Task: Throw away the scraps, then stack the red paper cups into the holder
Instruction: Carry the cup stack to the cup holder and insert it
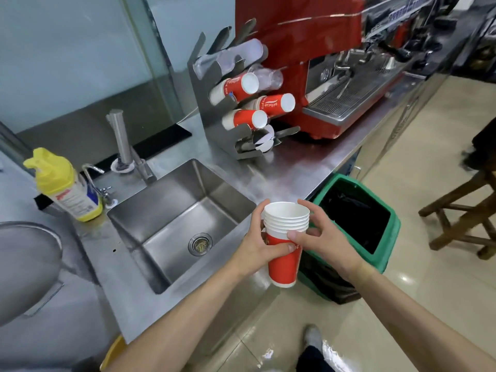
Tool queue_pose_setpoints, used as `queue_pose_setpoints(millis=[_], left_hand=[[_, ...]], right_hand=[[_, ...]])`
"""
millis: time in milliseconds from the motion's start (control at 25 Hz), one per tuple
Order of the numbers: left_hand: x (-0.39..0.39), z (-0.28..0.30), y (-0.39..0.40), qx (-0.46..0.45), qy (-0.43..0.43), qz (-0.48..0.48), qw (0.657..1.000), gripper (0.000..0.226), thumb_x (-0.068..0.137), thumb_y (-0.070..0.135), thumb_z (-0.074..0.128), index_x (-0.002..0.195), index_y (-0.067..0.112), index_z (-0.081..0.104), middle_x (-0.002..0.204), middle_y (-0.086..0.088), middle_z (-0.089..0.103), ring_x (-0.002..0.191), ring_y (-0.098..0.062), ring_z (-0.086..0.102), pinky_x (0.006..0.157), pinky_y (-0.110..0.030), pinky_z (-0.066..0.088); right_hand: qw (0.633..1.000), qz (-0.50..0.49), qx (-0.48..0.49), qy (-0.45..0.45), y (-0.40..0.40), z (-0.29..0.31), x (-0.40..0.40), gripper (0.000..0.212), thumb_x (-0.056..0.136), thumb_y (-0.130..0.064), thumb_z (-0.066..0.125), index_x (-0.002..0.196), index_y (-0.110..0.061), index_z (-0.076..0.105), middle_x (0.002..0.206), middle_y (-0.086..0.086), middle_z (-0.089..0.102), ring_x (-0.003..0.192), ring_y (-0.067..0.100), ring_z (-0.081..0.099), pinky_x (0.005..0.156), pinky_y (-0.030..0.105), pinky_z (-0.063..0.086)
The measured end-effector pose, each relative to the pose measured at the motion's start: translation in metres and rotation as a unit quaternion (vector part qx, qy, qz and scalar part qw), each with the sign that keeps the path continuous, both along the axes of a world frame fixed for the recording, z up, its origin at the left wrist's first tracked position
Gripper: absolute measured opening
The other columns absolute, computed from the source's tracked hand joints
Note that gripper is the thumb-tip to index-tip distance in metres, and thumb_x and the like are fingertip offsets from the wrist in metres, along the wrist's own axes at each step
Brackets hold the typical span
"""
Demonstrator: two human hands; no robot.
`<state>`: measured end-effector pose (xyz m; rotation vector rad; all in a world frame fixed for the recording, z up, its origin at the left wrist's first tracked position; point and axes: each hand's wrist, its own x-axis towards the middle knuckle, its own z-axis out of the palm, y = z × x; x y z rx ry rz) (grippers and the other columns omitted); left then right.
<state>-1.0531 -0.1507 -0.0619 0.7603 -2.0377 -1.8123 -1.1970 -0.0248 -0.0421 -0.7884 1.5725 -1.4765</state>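
A nested stack of red paper cups point(285, 245) is being gripped upright by the left hand point(257, 247) and right hand point(312, 233) above the counter edge beside the bin point(357, 226), with the holder point(214, 103) lying well ahead and its slots tilted.

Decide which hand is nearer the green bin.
Right. The right hand holds the stack of red cups beside the green bin's rim; the left hand holds the stack's far side, towards the sink.

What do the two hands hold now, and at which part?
Both hold one stack of red cups: the left hand around its upper body, the right hand at the nested rims.
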Motion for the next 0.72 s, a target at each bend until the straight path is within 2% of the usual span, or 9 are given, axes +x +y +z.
queue_pose_setpoints(millis=[80,240,320,400,560,640,720], left_hand=[[-0.031,0.003,-0.005,0.001,-0.004,0.019,1.000,0.097,0.062,0.035,0.087,0.135,0.057,0.027,0.143,0.006,0.047,0.125,-0.010,0.053,0.102,-0.039,0.050],[-0.085,0.014,-0.010,-0.010,-0.007,0.062,0.998,0.093,0.060,0.039,0.087,0.127,0.064,0.028,0.137,0.015,0.049,0.113,0.013,0.054,0.084,-0.009,0.049],[-0.105,0.018,-0.013,-0.005,-0.001,0.082,0.997,0.091,0.061,0.039,0.087,0.127,0.063,0.030,0.134,0.021,0.049,0.109,0.016,0.054,0.081,-0.005,0.047],[-0.120,0.019,-0.017,0.013,0.007,0.100,0.995,0.091,0.060,0.038,0.087,0.129,0.059,0.032,0.133,0.021,0.049,0.107,0.015,0.055,0.079,-0.007,0.048],[-0.140,0.016,-0.034,0.061,0.014,0.133,0.989,0.100,0.059,0.036,0.087,0.141,0.046,0.031,0.137,0.011,0.050,0.108,0.008,0.059,0.076,-0.011,0.052],[-0.148,0.016,-0.048,0.071,0.008,0.152,0.986,0.105,0.057,0.038,0.087,0.144,0.043,0.029,0.140,0.006,0.049,0.116,0.000,0.056,0.084,-0.018,0.055],[-0.156,0.016,-0.064,0.076,0.005,0.161,0.984,0.106,0.057,0.041,0.086,0.145,0.042,0.027,0.142,0.004,0.049,0.123,-0.009,0.054,0.098,-0.033,0.052]], right_hand=[[1.000,0.019,-0.004,0.005,-0.011,0.002,-0.036,0.073,0.071,-0.027,0.085,0.133,-0.042,0.049,0.125,-0.012,0.065,0.107,0.017,0.069,0.090,0.033,0.056],[0.998,0.059,-0.008,0.016,-0.030,0.011,-0.099,0.063,0.073,-0.026,0.087,0.123,-0.050,0.055,0.120,-0.015,0.067,0.100,0.011,0.070,0.077,0.021,0.055],[0.996,0.079,-0.001,0.030,-0.040,0.014,-0.125,0.066,0.071,-0.035,0.087,0.125,-0.050,0.053,0.123,-0.013,0.065,0.100,0.008,0.070,0.079,0.022,0.056],[0.995,0.097,0.006,0.035,-0.050,0.013,-0.143,0.072,0.067,-0.045,0.085,0.129,-0.051,0.050,0.126,-0.017,0.063,0.103,0.009,0.069,0.086,0.027,0.055],[0.992,0.122,0.017,0.037,-0.074,0.007,-0.169,0.083,0.064,-0.063,0.081,0.137,-0.050,0.044,0.134,-0.021,0.056,0.112,0.010,0.066,0.095,0.033,0.053],[0.990,0.135,0.020,0.036,-0.092,0.008,-0.178,0.082,0.066,-0.063,0.080,0.138,-0.050,0.044,0.136,-0.019,0.055,0.111,0.011,0.066,0.095,0.034,0.054],[0.989,0.143,0.018,0.032,-0.113,0.008,-0.186,0.077,0.071,-0.053,0.077,0.140,-0.045,0.043,0.136,-0.016,0.056,0.110,0.012,0.067,0.091,0.032,0.056]])
